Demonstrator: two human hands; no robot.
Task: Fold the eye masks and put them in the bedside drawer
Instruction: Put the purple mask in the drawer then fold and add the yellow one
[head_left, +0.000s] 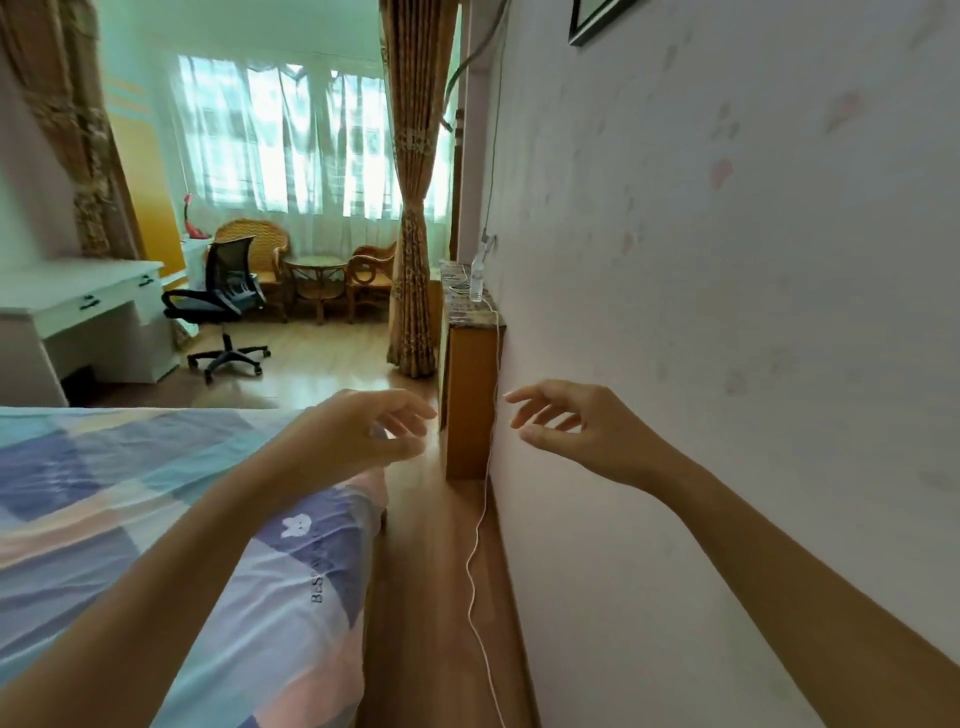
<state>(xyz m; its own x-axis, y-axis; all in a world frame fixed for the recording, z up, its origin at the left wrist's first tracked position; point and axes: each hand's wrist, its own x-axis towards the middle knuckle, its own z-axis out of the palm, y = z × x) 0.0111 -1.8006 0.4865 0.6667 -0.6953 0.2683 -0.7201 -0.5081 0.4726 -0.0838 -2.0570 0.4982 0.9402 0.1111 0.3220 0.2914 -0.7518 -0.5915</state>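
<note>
1. The patchwork-print cotton bedsheet (93, 499), in blue, teal, pink and lilac blocks, carries a small white rabbit motif and dark lettering near its edge; the letters start "Be" and the rest is too blurred to read.
2. The bare left hand (363, 436) is held out over the corner of the bed, fingers loosely spread and slightly curled, holding nothing.
3. The bare right hand (576, 431) is raised in front of the pale pink wallpapered wall (753, 312), which has a faint floral print; its fingers are apart and relaxed, also holding nothing.
4. The orange-brown wooden bedside cabinet (470, 395) stands against the wall beyond the hands, boxy with a patterned marble-like top. Only its side panel shows, so its drawer cannot be seen.
5. A clear plastic water bottle (477, 280) stands upright on that top, beside the wall.
6. A thin white cable (480, 530) hangs from the cabinet top and trails along the glossy wooden plank floor (426, 597).
7. No eye mask can be made out anywhere in view.
8. Further back stand a black mesh office chair (226, 306) on castors, a white desk (88, 317), woven rattan armchairs and brown patterned curtains.
</note>
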